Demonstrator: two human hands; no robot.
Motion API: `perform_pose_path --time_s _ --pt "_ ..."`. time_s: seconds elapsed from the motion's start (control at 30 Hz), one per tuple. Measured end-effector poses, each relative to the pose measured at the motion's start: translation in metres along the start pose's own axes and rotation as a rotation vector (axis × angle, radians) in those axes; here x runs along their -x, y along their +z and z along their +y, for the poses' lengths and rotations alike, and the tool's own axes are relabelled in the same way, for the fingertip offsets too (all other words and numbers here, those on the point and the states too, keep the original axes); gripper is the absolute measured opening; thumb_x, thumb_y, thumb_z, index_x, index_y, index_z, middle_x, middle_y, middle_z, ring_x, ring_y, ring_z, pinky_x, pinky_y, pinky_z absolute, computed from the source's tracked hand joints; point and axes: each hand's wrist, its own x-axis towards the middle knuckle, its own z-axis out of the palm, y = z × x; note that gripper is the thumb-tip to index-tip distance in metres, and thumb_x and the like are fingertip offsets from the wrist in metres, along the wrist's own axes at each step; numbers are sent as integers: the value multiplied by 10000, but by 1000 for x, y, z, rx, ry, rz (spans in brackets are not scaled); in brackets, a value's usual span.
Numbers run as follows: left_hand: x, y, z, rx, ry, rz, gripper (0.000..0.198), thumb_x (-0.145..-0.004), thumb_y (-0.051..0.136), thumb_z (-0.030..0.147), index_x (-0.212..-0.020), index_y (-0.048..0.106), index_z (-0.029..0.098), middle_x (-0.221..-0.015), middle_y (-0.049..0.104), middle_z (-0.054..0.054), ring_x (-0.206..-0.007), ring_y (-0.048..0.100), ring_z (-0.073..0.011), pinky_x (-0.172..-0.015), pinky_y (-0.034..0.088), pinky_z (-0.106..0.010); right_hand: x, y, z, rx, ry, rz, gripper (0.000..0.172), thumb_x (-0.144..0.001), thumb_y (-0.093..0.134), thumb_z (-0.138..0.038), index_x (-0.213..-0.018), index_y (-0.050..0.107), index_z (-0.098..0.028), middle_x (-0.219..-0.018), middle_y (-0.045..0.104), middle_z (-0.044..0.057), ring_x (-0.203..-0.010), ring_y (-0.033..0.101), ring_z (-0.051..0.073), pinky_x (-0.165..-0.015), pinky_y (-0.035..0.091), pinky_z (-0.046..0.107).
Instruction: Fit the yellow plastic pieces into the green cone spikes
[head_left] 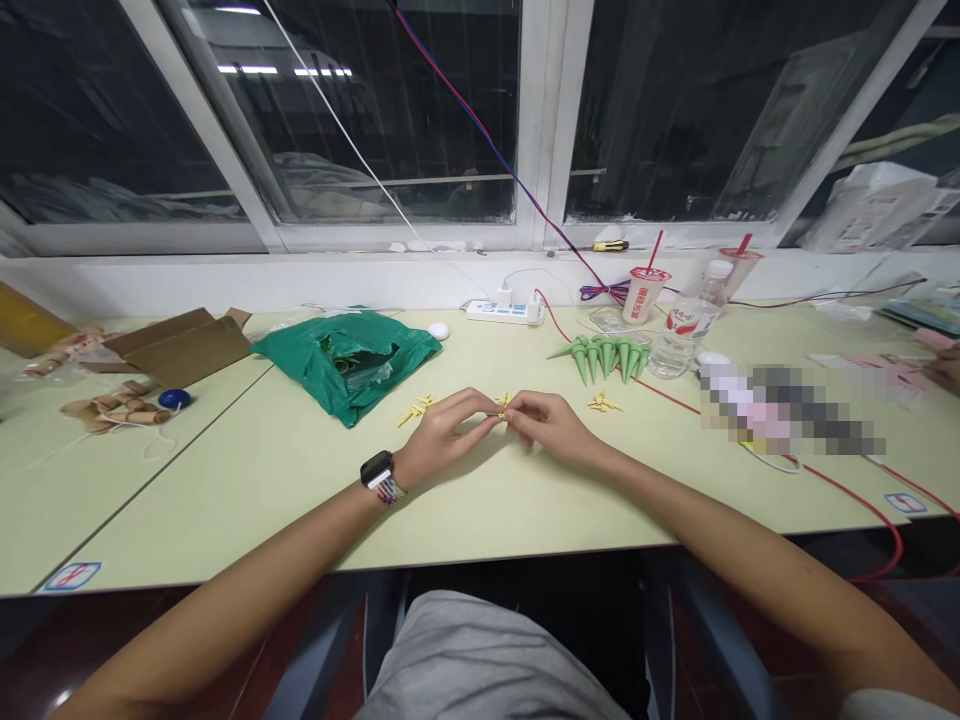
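"Head view: what's held?"
"The left hand [448, 430] and right hand [553, 425], pinched nearly closed, hold a small yellow piece [501, 414] at twelve o'clock."
"Best way?"
"Press lightly, squarely, I'd say; green cones [604, 356] sit at one o'clock."

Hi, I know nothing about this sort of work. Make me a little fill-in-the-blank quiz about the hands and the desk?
1. The left hand and right hand pinch a tiny piece coloured ____.
2. The hand nearer the watch is the ____ one.
3. The small ball at the far left is coloured ____.
4. The row of cones beside the bottle is coloured ____.

Missing words: yellow; left; blue; green.
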Motion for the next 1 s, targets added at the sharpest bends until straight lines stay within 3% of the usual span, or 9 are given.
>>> perform_pose_path --time_s 0.13,0.33,0.87,1.0 --pt "1 0 -2 -29 53 31 137 -1000 665 161 -1114 729 197 -1012 764 -85 -940 727 -189 -822 593 -324 -1 -1 0 -12 -14 -20 350 -947 691 -529 -956 724 -180 -862 726 35 -603 626 117 -579 507 257" --pt "1 0 0 -29 100 18 168 -980 681 148 -1129 731 209 -987 779 -85 -922 728 -202 -811 602 -352 1 -2 -4 109 -70 36 341 -919 727 -501 -871 746 -164 -766 722 40 -578 645 129 -546 507 250" --pt "5 1 0 56 -22 -23 90 -975 695 200 -1044 751 189 -928 759 -87 -862 721 -199 -769 560 -314 5 -8 -3 162 -123 -21 246 -945 735 -405 -902 801 -172 -723 767 36 -687 780 200 -670 616 283" --pt "5 3 1 88 -105 -28 79 -991 680 232 -971 745 193 -900 754 -67 -830 713 -186 -759 540 -301 4 -7 0 167 -160 -13 233 -932 750 -399 -938 797 -171 -808 791 50 -727 794 215 -684 633 302"
